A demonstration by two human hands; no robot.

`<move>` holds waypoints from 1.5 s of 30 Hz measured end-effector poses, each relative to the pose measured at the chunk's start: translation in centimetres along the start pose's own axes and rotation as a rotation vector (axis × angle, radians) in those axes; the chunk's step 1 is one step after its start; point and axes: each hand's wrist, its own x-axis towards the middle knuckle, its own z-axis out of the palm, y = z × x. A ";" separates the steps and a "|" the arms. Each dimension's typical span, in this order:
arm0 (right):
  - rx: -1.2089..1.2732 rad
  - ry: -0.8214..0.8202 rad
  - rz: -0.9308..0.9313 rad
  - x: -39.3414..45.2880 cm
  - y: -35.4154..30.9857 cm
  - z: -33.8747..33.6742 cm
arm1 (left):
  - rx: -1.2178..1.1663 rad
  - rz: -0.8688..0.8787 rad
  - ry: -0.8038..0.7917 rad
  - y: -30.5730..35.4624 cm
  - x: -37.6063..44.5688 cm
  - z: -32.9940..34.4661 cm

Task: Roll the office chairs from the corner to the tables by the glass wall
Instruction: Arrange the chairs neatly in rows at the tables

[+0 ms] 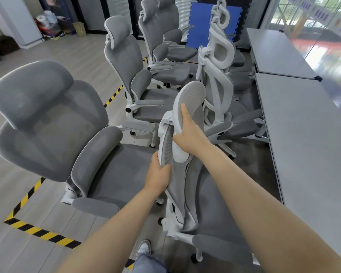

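At the top of the nearest office chair (187, 186), the right hand (187, 133) grips the headrest (191, 107) and the left hand (158, 174) clasps the backrest edge, the chair standing beside the grey counter (307, 138), other chairs (126, 75) crowding beyond.

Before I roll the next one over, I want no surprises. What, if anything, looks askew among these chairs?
Only the held chair: its headrest is twisted edge-on while the other chairs' headrests sit level. The right hand grips the headrest and the left hand grips the backrest edge. Nothing looks spilled or broken.
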 end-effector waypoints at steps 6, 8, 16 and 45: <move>0.025 0.017 -0.017 -1.1 0.6 -0.4 | -0.015 -0.002 -0.006 -0.2 -0.7 0.5; 0.022 0.026 -0.019 -1.3 0.6 -0.3 | -0.013 -0.006 0.002 -0.3 -0.9 0.6; 0.007 0.079 -0.072 -2.9 1.3 0.0 | -0.003 -0.012 0.012 -0.4 -1.2 0.7; -0.169 0.168 -0.426 -11.8 -2.3 10.2 | 0.677 0.382 0.014 -6.8 -6.0 -16.7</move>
